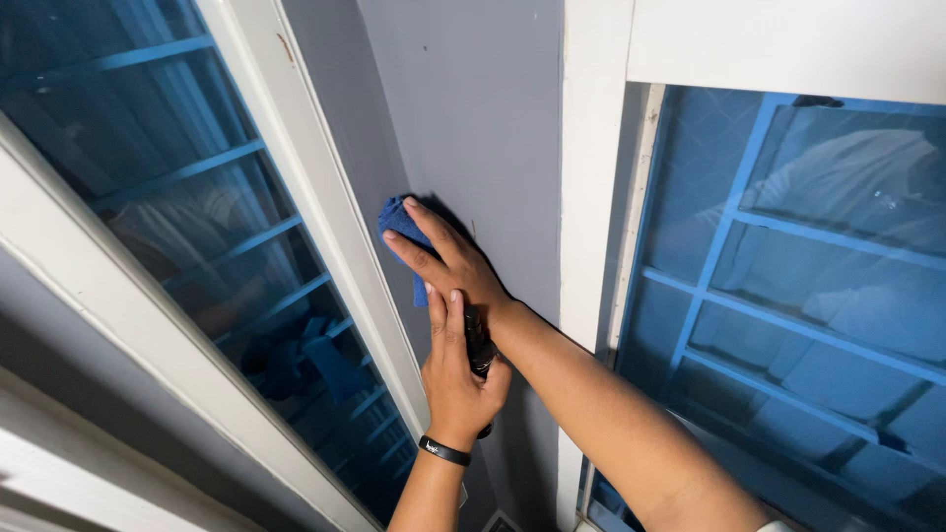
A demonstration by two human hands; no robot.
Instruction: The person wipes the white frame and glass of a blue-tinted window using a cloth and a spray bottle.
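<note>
Pressed flat under the right hand (pixel 448 261), a blue cloth (pixel 397 229) lies against the grey wall (pixel 483 118) at the middle of the frame; the fingers spread over it, so only its upper left edge and a strip beneath the palm show. Just below, the left hand (pixel 455 379) is wrapped tight around a dark object (pixel 480 347), mostly hidden by the fingers and the right wrist, so its kind cannot be told. One black band (pixel 444 451) circles the left wrist. The cloth looks soft and napped, the wall smooth and matt. Two windows flank the wall, left window (pixel 177 187) and right window (pixel 798 256), each with white frames and blue-tinted glass behind blue bars; both are cut off by the frame edges.
</note>
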